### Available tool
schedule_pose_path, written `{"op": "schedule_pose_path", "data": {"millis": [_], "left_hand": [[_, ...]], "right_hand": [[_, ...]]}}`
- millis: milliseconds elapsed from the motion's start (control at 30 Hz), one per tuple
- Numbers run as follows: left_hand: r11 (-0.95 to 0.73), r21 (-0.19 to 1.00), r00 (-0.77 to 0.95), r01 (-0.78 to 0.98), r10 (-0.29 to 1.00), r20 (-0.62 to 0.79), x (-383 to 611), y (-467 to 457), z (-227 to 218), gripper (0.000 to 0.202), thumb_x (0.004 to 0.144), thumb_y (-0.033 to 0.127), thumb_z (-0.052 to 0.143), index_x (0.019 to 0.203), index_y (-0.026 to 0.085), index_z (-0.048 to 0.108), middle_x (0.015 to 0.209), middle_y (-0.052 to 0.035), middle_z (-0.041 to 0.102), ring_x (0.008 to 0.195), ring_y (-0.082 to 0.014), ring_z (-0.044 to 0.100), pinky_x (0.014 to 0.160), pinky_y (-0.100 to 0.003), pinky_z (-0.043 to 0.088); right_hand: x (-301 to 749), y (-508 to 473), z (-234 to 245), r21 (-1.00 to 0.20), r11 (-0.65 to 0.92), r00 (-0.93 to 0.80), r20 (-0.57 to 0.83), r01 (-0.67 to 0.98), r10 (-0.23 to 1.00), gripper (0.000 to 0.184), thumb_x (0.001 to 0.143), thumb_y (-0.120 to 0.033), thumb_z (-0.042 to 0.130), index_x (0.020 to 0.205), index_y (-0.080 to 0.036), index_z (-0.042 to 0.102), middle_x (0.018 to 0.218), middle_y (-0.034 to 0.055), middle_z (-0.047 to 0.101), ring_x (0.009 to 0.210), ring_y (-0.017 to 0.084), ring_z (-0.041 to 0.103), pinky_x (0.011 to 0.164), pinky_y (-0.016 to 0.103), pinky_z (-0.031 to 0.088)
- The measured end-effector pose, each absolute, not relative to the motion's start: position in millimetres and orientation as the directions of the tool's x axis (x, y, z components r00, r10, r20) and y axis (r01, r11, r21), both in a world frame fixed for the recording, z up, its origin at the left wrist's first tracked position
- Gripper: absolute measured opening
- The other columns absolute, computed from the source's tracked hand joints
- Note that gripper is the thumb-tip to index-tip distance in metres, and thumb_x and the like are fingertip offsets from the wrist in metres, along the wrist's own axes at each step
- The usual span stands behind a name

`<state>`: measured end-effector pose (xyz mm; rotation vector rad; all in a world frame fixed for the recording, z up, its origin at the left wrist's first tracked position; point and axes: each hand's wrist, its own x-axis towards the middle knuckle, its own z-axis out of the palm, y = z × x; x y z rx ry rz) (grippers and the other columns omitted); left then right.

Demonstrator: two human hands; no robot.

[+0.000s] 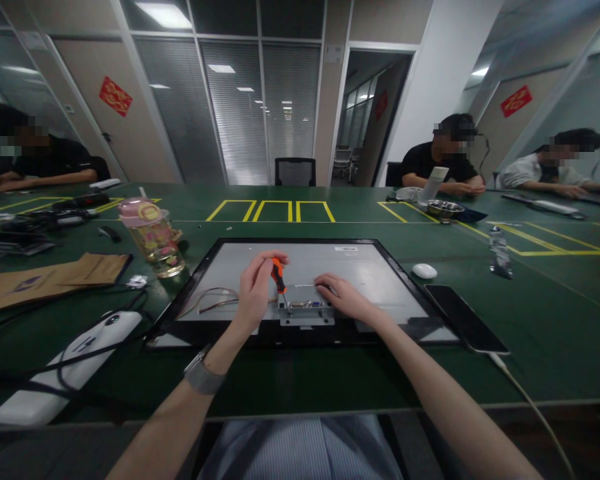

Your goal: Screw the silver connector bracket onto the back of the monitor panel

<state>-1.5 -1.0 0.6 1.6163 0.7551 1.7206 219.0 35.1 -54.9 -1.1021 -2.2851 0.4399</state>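
Note:
A monitor panel lies face down on the green table in front of me, black frame around a grey metal back. Near its front edge sits a small metal port bracket. My left hand is closed around an orange-and-black screwdriver, held upright with its tip down at the bracket's left end. My right hand rests on the panel just right of the bracket, fingers pressed on its top edge. Thin brown wires trail over the panel's left part.
A pink-lidded jar stands to the left, beside brown paper bags. A white device with black cables lies front left. A white mouse and a phone lie to the right. Other people sit at both far sides.

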Motion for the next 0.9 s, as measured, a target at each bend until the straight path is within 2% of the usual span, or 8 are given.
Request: {"op": "schedule_pose_path", "data": {"millis": [100,233,300,433,633,700,800,900], "left_hand": [[-0.664,0.745,-0.063,0.066,0.742,0.668,-1.5,-2.3,3.0,0.019,0.085,0.035,0.059,0.085,0.019,0.069,0.088,-0.0042,0.054,0.077,-0.0138,0.053,0.069,-0.026,0.047],[-0.644,0.754,-0.07,0.129,0.752,0.655,-1.2,-4.6,3.8,0.021,0.088,0.034,0.056,0.098,0.02,0.068,0.08,-0.0017,0.053,0.07,-0.0119,0.054,0.066,-0.024,0.047],[-0.625,0.777,-0.073,0.073,0.774,0.629,-0.9,-3.6,1.7,0.025,0.091,0.035,0.05,0.104,0.019,0.064,0.084,-0.0029,0.059,0.075,-0.0129,0.058,0.07,-0.026,0.049],[-0.592,0.802,-0.057,-0.08,0.806,0.589,-1.3,0.8,-2.5,0.026,0.093,0.035,0.045,0.099,0.017,0.063,0.09,-0.0058,0.066,0.082,-0.0158,0.064,0.079,-0.03,0.051],[-0.555,0.82,0.065,-0.136,0.821,0.567,-2.8,-0.1,-0.4,0.03,0.091,0.03,0.048,0.116,0.02,0.062,0.109,-0.0085,0.064,0.09,-0.0171,0.064,0.084,-0.034,0.052],[-0.582,0.811,0.061,-0.064,0.809,0.585,-2.8,-0.4,0.9,0.027,0.087,0.028,0.056,0.112,0.022,0.064,0.1,-0.0058,0.063,0.086,-0.0149,0.062,0.081,-0.031,0.052],[-0.656,0.753,-0.036,0.053,0.752,0.658,-2.7,1.0,1.4,0.017,0.075,0.022,0.07,0.092,0.02,0.069,0.085,-0.0009,0.056,0.075,-0.0107,0.056,0.071,-0.023,0.05],[-0.682,0.724,-0.089,0.106,0.719,0.69,-3.0,1.4,0.9,0.011,0.077,0.024,0.068,0.087,0.02,0.07,0.089,-0.0024,0.055,0.08,-0.012,0.056,0.072,-0.023,0.049]], "right_hand": [[219.0,34.9,-55.2,-0.512,0.62,-0.512,0.354,0.595,0.783,0.024,0.095,-0.027,0.043,0.104,-0.018,0.063,0.106,0.0103,0.065,0.1,0.022,0.06,0.091,0.038,0.046],[219.2,34.9,-55.2,-0.512,0.615,-0.508,0.351,0.599,0.787,0.024,0.095,-0.026,0.043,0.103,-0.018,0.063,0.107,0.0104,0.066,0.1,0.022,0.06,0.091,0.038,0.046],[219.4,35.2,-55.3,-0.507,0.609,-0.504,0.344,0.61,0.792,0.024,0.095,-0.026,0.043,0.104,-0.018,0.063,0.108,0.0107,0.065,0.101,0.022,0.06,0.092,0.039,0.046],[219.1,35.4,-55.4,-0.493,0.606,-0.499,0.345,0.625,0.795,0.024,0.095,-0.027,0.042,0.104,-0.018,0.063,0.109,0.0107,0.065,0.102,0.023,0.06,0.092,0.039,0.046],[217.5,34.4,-54.0,-0.493,0.606,-0.503,0.341,0.624,0.795,0.024,0.095,-0.026,0.042,0.103,-0.017,0.063,0.108,0.011,0.065,0.102,0.023,0.06,0.093,0.038,0.045],[217.7,34.4,-54.1,-0.5,0.608,-0.505,0.341,0.617,0.793,0.023,0.095,-0.026,0.042,0.103,-0.018,0.063,0.108,0.0105,0.065,0.101,0.022,0.06,0.092,0.038,0.046],[218.2,34.6,-54.7,-0.504,0.613,-0.508,0.346,0.608,0.788,0.023,0.095,-0.026,0.043,0.103,-0.017,0.062,0.107,0.0105,0.065,0.1,0.022,0.06,0.091,0.037,0.046],[218.5,34.8,-54.7,-0.503,0.614,-0.511,0.344,0.609,0.788,0.024,0.096,-0.027,0.042,0.104,-0.017,0.062,0.106,0.0102,0.065,0.1,0.022,0.06,0.091,0.036,0.046]]}}
